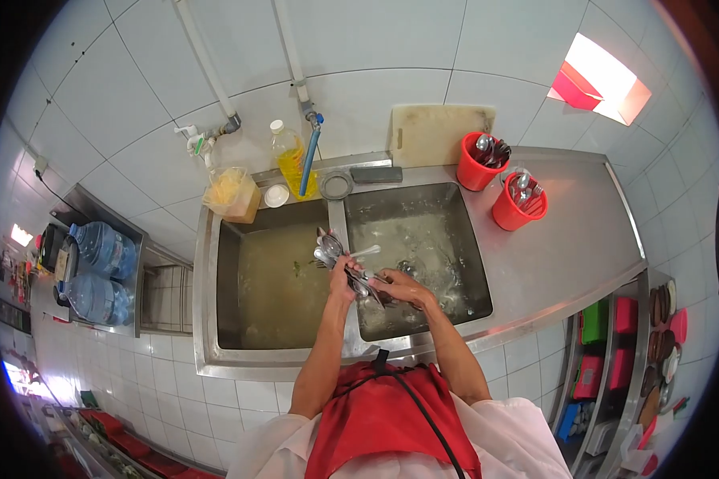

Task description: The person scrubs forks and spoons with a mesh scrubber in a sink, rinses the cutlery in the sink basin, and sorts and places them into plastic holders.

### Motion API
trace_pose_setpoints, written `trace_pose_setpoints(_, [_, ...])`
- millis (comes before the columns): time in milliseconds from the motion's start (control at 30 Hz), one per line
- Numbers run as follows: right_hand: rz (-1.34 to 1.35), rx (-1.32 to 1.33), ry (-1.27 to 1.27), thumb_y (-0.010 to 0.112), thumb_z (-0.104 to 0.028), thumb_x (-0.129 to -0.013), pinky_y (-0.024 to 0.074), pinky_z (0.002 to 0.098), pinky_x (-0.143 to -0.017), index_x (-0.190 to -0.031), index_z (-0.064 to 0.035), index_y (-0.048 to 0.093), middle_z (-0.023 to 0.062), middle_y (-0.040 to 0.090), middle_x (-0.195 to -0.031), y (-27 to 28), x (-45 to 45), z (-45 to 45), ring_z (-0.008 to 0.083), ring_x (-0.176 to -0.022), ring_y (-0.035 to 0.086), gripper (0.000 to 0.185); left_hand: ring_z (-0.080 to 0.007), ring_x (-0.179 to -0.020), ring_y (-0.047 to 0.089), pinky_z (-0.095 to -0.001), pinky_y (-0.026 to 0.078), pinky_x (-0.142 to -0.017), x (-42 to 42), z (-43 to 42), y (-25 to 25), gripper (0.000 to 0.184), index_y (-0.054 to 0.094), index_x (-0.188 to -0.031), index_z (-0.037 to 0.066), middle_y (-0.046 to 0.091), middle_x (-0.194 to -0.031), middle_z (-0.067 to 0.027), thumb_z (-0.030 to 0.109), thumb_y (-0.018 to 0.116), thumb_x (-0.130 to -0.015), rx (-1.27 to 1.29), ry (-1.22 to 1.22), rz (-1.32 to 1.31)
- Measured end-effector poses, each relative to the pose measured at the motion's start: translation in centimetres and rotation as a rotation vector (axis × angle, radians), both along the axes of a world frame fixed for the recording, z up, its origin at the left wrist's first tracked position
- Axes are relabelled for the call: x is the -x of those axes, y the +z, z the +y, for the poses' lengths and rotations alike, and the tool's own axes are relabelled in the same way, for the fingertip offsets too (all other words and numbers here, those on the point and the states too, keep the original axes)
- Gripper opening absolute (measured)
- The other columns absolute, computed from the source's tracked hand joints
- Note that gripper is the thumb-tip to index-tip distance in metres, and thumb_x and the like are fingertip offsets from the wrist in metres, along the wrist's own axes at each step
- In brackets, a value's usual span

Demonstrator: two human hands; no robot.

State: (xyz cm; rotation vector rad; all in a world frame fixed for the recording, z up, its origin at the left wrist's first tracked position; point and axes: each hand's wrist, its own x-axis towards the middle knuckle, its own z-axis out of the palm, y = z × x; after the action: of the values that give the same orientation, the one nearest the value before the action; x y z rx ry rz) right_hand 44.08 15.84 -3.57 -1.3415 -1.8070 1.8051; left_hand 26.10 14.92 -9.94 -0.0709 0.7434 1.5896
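A bunch of metal cutlery point(332, 246), with spoon bowls and fork tines fanned out at the top, is gripped in my left hand point(343, 275) above the divider of the double sink. My right hand point(402, 288) is over the right basin, its fingers closed around the handle ends of the same bunch. Murky water fills the left basin point(276, 287), with green scraps floating in it. Clearer, rippling water stands in the right basin point(419, 231), and some metal pieces show under the surface, too blurred to name.
Two red cups point(473, 172) point(510, 214) of cutlery stand on the right counter point(575, 215). Behind the sink are a bottle of yellow liquid point(289, 160), a plastic tub point(233, 198), a blue hose point(310, 160) and a cutting board point(431, 132). Large water bottles point(96, 299) stand left.
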Motion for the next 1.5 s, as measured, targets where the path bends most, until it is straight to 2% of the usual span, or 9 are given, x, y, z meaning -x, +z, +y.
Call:
trace_pose_setpoints(333, [0.114,-0.076,0.063,0.057,-0.031,-0.097,0.0326,0.0253,-0.046,-0.092,-0.0004,0.06,-0.0056,0.046,-0.063,-6.8,-4.7,-0.5,0.006,-0.055,0.043,0.031,-0.0122,-0.057,0.048,-0.0337,0.048,-0.067,3.3,-1.6,3.6,0.015,0.052,-0.095,0.007,0.045,-0.063,0.0026,0.007,0.057,-0.081,-0.128,-0.053,0.049])
trace_pose_setpoints(433, [0.01,-0.308,-0.105,0.052,-0.048,-0.096,0.0285,0.0264,-0.043,-0.079,-0.003,0.058,-0.0047,0.042,-0.057,-9.0,-7.1,-0.5,0.0066,-0.049,0.038,0.048,-0.0083,-0.058,0.046,-0.0315,0.044,-0.073,4.9,-1.7,3.5,0.015,0.051,-0.097,0.005,0.044,-0.063,0.0051,0.009,0.054,-0.082,-0.299,-0.044,-0.147])
trace_pose_setpoints(500, [-0.059,0.117,-0.314,0.042,-0.066,-0.092,0.0248,0.0264,-0.041,-0.067,-0.0077,0.051,-0.0045,0.035,-0.052,-1.6,-7.9,-0.8,0.0076,-0.044,0.033,0.064,-0.0078,-0.057,0.045,-0.03,0.043,-0.073,6.3,-2.2,2.7,0.014,0.052,-0.095,0.005,0.043,-0.063,0.0058,0.011,0.053,-0.083,-0.435,-0.131,-0.277])
trace_pose_setpoints(600, [-0.07,0.123,-0.495,0.034,-0.078,-0.086,0.0286,0.0285,-0.037,-0.065,-0.0079,0.053,-0.0018,0.038,-0.047,-0.6,-11.1,2.1,0.0117,-0.038,0.035,0.075,-0.0075,-0.056,0.043,-0.0307,0.043,-0.073,7.8,-4.1,2.1,0.013,0.052,-0.094,0.005,0.041,-0.062,0.0059,0.012,0.052,-0.083,-0.405,-0.177,-0.423])
trace_pose_setpoints(733, [1.103,0.602,-0.527,0.039,-0.082,-0.08,0.0253,0.0231,-0.038,-0.07,-0.0094,0.052,-0.0034,0.035,-0.052,9.3,-17.9,8.2,0.0074,-0.041,0.032,0.074,-0.0075,-0.056,0.043,-0.0295,0.043,-0.071,8.5,-7.6,5.4,0.013,0.051,-0.093,0.005,0.04,-0.06,0.0053,0.01,0.051,-0.082,-0.292,-0.241,-0.297])
trace_pose_setpoints(900, [1.372,0.617,-0.626,0.044,-0.086,-0.072,0.0268,0.0223,-0.038,-0.081,-0.0027,0.055,0.0009,0.038,-0.061,14.7,-25.0,13.5,0.0081,-0.045,0.033,0.085,-0.0077,-0.055,0.044,-0.0308,0.044,-0.07,8.3,-12.3,7.1,0.015,0.051,-0.096,0.006,0.04,-0.059,0.0052,0.01,0.051,-0.081,-0.244,-0.205,-0.435])
trace_pose_setpoints(1067, [1.25,0.648,-0.734,0.048,-0.081,-0.075,0.0281,0.022,-0.039,-0.079,-0.0026,0.054,0.0032,0.042,-0.066,10.4,-20.7,7.7,0.0093,-0.048,0.035,0.078,-0.0079,-0.053,0.044,-0.032,0.044,-0.07,8.0,-15.1,6.7,0.016,0.051,-0.096,0.006,0.042,-0.059,0.0053,0.011,0.051,-0.081,-0.262,-0.16,-0.569])
trace_pose_setpoints(1267, [1.023,1.308,-0.772,0.052,-0.029,-0.098,0.0296,0.0217,-0.04,-0.09,-0.0105,0.051,0.0027,0.045,-0.073,0.1,-11.2,-6.0,0.0065,-0.049,0.033,0.02,-0.0075,-0.053,0.045,-0.0319,0.045,-0.071,8.2,-16.9,5.9,0.016,0.051,-0.095,0.006,0.043,-0.06,0.0053,0.012,0.051,-0.081,-0.199,-0.089,-0.542])
trace_pose_setpoints(1500, [0.537,0.981,-0.631,0.055,-0.03,-0.098,0.035,0.0257,-0.045,-0.081,-0.0152,0.042,-0.0044,0.035,-0.059,3.5,-5.7,-13.8,0.0077,-0.048,0.034,0.026,-0.0074,-0.051,0.043,-0.0295,0.042,-0.07,7.8,-16.1,6.6,0.014,0.051,-0.094,0.007,0.042,-0.058,0.006,0.011,0.05,-0.081,-0.169,-0.196,-0.522])
